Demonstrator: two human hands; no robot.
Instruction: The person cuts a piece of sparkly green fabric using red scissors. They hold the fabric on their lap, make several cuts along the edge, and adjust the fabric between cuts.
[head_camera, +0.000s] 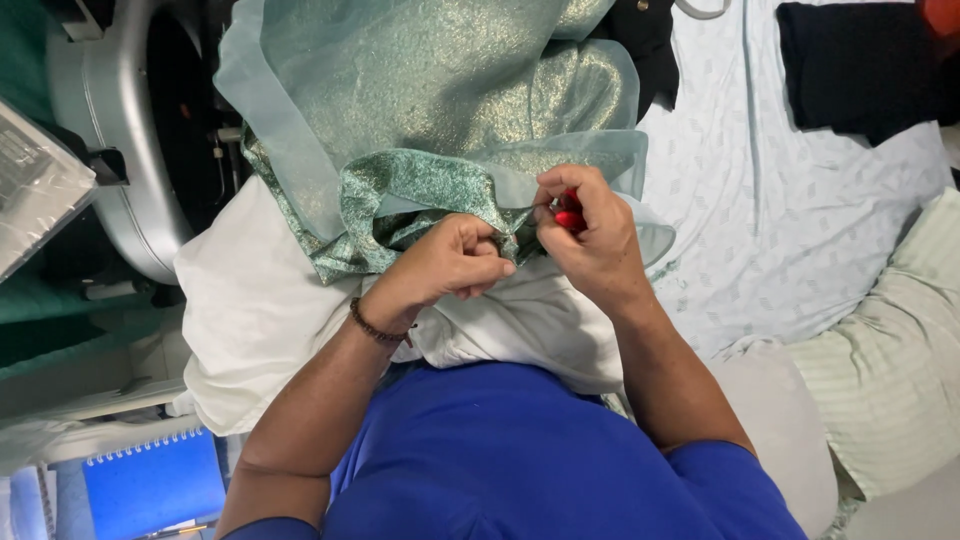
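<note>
A shimmering green and gold fabric (430, 90) with a sheer pale-green layer lies bunched over a white pillow (250, 310) on my lap. My left hand (455, 262), with a beaded bracelet at the wrist, is closed in a fist pinching a folded edge of the green fabric. My right hand (590, 235) is right beside it, fingers curled around a small red tool (570, 215) that is pressed against the same fabric edge. Most of the red tool is hidden inside the hand.
A grey sewing machine (110, 130) stands at the left. A blue spiral notebook (150, 485) lies at the lower left. A pale patterned bedsheet (780, 220), a dark cloth (860, 65) and a striped pillow (890, 370) are at the right.
</note>
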